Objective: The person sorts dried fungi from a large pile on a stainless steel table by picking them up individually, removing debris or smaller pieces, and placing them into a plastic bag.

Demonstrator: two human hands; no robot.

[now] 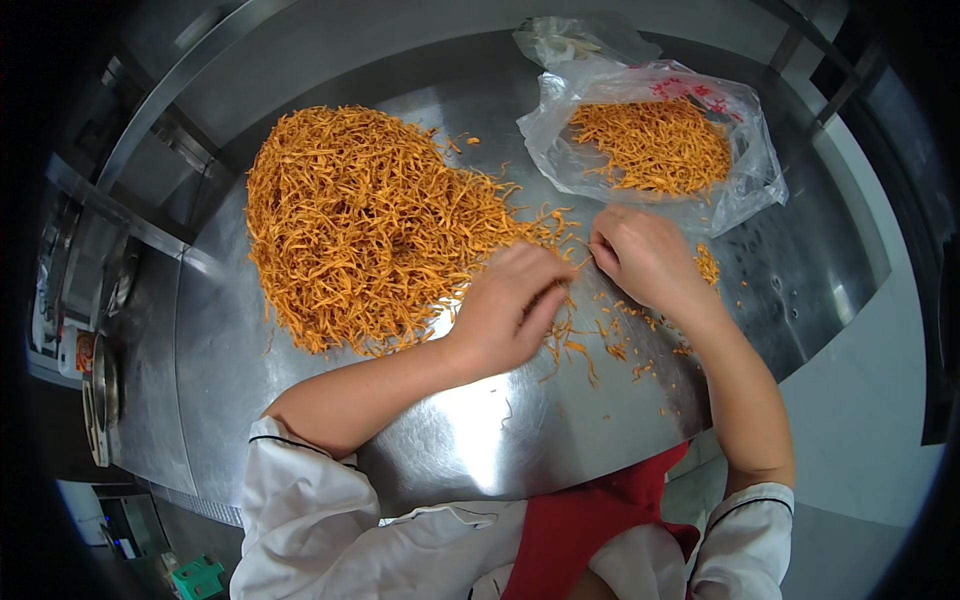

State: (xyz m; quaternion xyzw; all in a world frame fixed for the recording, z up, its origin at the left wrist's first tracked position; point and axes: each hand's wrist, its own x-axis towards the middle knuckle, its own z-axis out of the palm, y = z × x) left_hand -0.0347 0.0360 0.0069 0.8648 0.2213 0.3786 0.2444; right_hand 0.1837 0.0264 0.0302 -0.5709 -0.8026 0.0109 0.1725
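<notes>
A large heap of thin orange-brown strands [360,217], perhaps dried mushrooms or flower stems, lies on a stainless steel table [420,442]. At the heap's right edge, my left hand [517,307] is curled over some strands; it is blurred, and its palm is hidden. My right hand [637,259] pinches a thin strand between thumb and fingers, just right of the left hand. Loose strands [577,349] and small bits lie below and between the hands. Beyond the right hand, an opened clear plastic bag [555,161] with red print holds more strands [660,146].
Another crumpled clear bag [570,41] lies at the back. A small pile of short bits [706,264] is beside my right wrist. Metal rails [142,214] stand left of the table, with metal pans [107,379] at the far left. A green plastic stool [197,577] is at lower left.
</notes>
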